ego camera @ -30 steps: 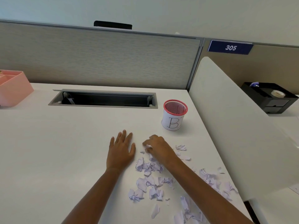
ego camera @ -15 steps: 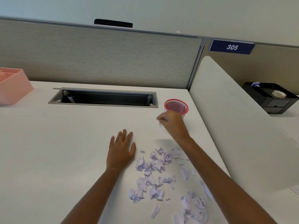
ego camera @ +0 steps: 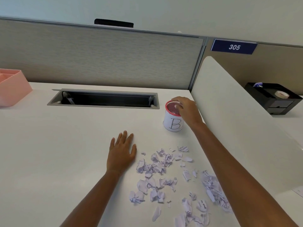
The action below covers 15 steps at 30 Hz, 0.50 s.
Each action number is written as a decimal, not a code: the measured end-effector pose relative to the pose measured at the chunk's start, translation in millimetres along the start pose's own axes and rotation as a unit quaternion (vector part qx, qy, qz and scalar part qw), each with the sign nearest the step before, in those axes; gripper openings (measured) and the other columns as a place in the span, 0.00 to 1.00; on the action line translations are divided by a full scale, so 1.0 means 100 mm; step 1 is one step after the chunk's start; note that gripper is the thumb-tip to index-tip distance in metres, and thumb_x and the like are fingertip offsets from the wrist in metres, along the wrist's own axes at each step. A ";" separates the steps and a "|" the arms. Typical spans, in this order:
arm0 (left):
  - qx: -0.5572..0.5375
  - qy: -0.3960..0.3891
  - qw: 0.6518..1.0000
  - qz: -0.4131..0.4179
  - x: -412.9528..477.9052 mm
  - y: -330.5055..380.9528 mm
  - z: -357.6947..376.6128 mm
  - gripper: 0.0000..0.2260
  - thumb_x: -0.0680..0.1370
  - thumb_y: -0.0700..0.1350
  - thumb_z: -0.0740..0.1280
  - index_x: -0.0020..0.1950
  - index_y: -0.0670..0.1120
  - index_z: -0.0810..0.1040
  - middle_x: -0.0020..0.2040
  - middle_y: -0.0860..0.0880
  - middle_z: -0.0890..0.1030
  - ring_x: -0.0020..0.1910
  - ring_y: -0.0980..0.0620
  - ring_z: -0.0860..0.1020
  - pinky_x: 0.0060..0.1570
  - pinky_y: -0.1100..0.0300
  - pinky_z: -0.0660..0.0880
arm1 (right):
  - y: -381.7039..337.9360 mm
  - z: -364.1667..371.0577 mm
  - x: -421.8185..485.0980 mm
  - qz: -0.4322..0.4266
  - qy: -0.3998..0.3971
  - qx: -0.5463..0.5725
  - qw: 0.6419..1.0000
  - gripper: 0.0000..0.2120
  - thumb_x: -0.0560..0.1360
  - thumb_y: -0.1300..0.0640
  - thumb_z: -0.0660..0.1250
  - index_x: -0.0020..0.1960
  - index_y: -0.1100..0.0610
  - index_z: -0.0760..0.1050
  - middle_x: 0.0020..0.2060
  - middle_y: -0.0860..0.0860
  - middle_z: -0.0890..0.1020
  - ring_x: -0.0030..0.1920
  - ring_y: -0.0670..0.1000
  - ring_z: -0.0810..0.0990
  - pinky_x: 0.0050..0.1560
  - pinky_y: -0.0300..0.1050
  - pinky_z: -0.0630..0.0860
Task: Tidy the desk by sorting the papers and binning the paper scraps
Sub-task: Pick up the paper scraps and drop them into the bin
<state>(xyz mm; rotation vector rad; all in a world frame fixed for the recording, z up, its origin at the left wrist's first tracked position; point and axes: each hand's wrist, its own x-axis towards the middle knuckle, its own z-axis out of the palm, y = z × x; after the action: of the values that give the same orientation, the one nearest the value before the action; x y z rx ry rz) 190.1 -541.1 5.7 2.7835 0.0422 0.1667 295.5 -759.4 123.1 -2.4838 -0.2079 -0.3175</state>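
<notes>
**Two hands out: right hand (ego camera: 186,110) over the pink mesh cup (ego camera: 172,123)**

I see its fingers bent down into the cup's mouth, but I cannot tell whether they pinch a scrap. The cup is marked B. Left hand (ego camera: 122,154) lies flat, fingers straight, on the white desk (ego camera: 65,145), just beside the torn paper scraps (ego camera: 155,166) scattered between the forearms.

One head-worn wide-angle view, forward and down, close over the desk (ego camera: 57,153).

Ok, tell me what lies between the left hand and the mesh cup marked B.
Head view: only bare white desk between the left hand and the mesh cup marked B; the paper scraps lie nearer the person, off that line.
</notes>
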 end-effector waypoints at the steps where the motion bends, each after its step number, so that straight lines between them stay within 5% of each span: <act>1: 0.000 0.000 1.000 0.000 0.00 0.00 0.00 0.23 0.81 0.51 0.51 0.76 0.51 0.55 0.78 0.49 0.52 0.77 0.51 0.51 0.76 0.54 0.44 | 0.00 -0.01 -0.04 -0.005 0.012 0.001 1.000 0.15 0.76 0.67 0.61 0.60 0.60 0.76 0.60 0.57 0.78 0.60 0.56 0.75 0.60 0.42 0.69; 9: -0.017 0.003 1.000 0.001 0.00 0.01 -0.01 0.23 0.81 0.50 0.52 0.76 0.50 0.56 0.78 0.49 0.53 0.77 0.51 0.51 0.76 0.53 0.44 | 0.09 0.05 -0.76 0.024 0.069 0.034 0.997 0.13 0.76 0.67 0.61 0.59 0.63 0.76 0.57 0.60 0.78 0.59 0.57 0.76 0.59 0.37 0.68; 15: -0.013 0.002 1.000 0.001 0.00 0.00 0.00 0.23 0.81 0.51 0.52 0.76 0.50 0.56 0.78 0.49 0.53 0.77 0.51 0.51 0.76 0.54 0.44 | 0.17 0.32 -1.13 0.231 -0.183 -0.063 0.954 0.29 0.78 0.42 0.56 0.74 0.53 0.55 0.75 0.58 0.52 0.75 0.60 0.49 0.73 0.60 0.52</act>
<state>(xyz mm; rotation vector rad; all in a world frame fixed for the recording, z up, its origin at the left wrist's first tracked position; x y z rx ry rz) 189.8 -541.0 5.3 2.7569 0.0379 0.1707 196.2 -762.0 57.4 -2.6046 0.2530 0.3366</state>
